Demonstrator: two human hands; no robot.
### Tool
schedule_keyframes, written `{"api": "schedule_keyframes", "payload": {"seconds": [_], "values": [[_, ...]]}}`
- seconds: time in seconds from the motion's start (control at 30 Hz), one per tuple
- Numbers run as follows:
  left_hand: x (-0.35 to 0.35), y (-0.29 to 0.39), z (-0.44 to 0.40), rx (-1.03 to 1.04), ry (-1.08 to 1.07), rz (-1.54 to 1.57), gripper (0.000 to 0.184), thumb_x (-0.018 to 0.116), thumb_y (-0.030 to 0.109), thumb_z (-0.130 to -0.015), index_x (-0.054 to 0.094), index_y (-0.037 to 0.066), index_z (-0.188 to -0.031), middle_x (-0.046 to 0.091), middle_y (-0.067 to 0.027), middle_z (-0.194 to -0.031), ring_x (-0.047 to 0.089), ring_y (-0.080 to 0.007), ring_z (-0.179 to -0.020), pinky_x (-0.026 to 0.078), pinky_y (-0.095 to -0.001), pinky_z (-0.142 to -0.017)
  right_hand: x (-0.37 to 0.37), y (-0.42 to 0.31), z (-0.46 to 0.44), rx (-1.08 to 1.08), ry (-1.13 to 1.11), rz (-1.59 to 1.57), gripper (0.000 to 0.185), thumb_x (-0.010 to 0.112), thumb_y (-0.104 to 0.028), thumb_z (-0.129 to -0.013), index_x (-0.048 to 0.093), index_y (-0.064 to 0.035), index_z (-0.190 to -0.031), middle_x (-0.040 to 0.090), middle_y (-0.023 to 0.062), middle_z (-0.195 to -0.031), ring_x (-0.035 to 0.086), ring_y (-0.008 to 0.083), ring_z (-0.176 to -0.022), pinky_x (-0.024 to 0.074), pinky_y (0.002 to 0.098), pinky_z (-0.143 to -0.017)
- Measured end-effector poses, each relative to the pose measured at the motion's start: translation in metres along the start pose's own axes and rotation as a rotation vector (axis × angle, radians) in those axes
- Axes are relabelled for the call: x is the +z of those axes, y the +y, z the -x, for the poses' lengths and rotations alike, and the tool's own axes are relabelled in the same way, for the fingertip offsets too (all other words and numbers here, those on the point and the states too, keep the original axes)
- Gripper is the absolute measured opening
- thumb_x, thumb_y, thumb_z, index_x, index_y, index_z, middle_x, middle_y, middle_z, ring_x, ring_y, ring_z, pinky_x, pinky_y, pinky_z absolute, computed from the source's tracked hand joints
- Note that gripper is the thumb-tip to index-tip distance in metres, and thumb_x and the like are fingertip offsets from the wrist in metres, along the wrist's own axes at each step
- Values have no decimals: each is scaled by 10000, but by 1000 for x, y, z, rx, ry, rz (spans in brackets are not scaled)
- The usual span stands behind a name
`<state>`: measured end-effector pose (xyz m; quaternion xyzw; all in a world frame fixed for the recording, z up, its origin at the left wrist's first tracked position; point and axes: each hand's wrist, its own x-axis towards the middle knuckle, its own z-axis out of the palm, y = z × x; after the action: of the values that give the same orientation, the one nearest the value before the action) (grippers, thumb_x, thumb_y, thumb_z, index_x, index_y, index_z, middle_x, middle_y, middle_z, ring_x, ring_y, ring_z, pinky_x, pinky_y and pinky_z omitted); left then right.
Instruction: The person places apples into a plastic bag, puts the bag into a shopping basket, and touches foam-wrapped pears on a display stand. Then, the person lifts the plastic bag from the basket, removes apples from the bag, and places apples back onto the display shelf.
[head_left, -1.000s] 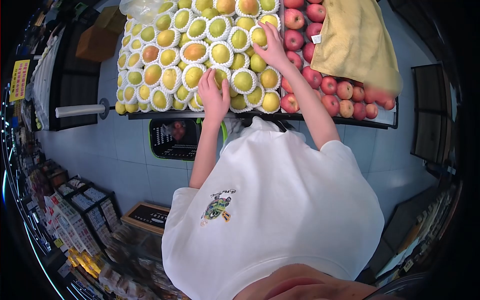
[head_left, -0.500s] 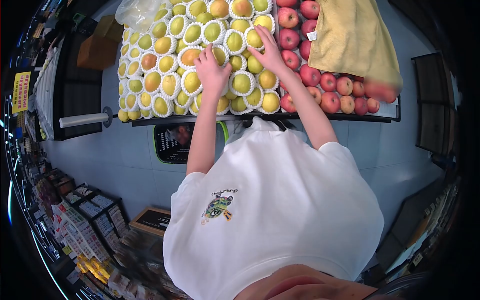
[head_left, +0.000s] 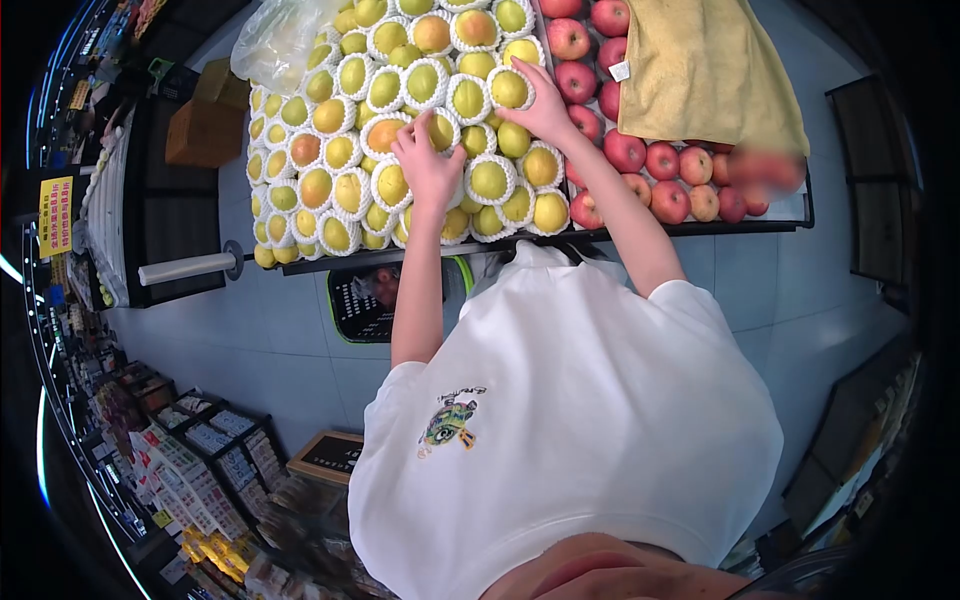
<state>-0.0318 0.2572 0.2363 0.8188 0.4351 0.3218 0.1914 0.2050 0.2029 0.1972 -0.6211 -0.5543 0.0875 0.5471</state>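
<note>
Yellow-green pears (head_left: 384, 86), many in white foam nets, fill the display in front of me. My right hand (head_left: 542, 108) has its thumb and fingers around the sides of a netted pear (head_left: 508, 88) near the apples. To its left, my left hand (head_left: 428, 165) rests curled over another netted pear (head_left: 440, 130), fingertips on its far side and thumb on the near right. Part of that pear is hidden under the hand. Both pears still sit among the others.
Red apples (head_left: 624, 151) lie to the right, partly under a yellow cloth (head_left: 690, 75). A clear plastic bag (head_left: 280, 45) lies on the pears at far left. Below the display edge stands a black basket with a green rim (head_left: 336, 322). A bag roll (head_left: 185, 268) sticks out at left.
The view has shifted slightly. My right hand's fingers and thumb have spread round the sides of its pear. My left hand stays at the same pear, fingers a little more bent.
</note>
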Motion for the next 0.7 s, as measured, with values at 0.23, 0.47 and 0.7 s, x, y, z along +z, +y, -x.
{"api": "schedule_keyframes", "payload": {"seconds": [0.23,0.47,0.7], "values": [[1,-1,1,-9,29,-37,721,809,192,-699,564,157,-1376,514,-156,-1213,468,-377,-1155,440,-481,-1018,-1,0,1,-4,-37,-19,857,886,-211,-737,485,-67,-1480,505,169,-1419,500,337,-1328,408,426,-1137],[2,1,3,-21,49,-22,715,802,189,-688,569,162,-1364,510,-159,-1211,477,-376,-1160,451,-479,-1016,5,7,4,-11,-25,3,876,883,-230,-752,459,-67,-1502,481,184,-1425,490,340,-1334,404,432,-1138],[1,4,2,-30,59,-29,707,808,201,-691,576,153,-1358,520,-156,-1243,483,-370,-1161,451,-469,-1021,8,11,4,-14,-18,1,885,892,-234,-750,460,-65,-1504,478,181,-1419,486,342,-1339,405,429,-1134]]}}
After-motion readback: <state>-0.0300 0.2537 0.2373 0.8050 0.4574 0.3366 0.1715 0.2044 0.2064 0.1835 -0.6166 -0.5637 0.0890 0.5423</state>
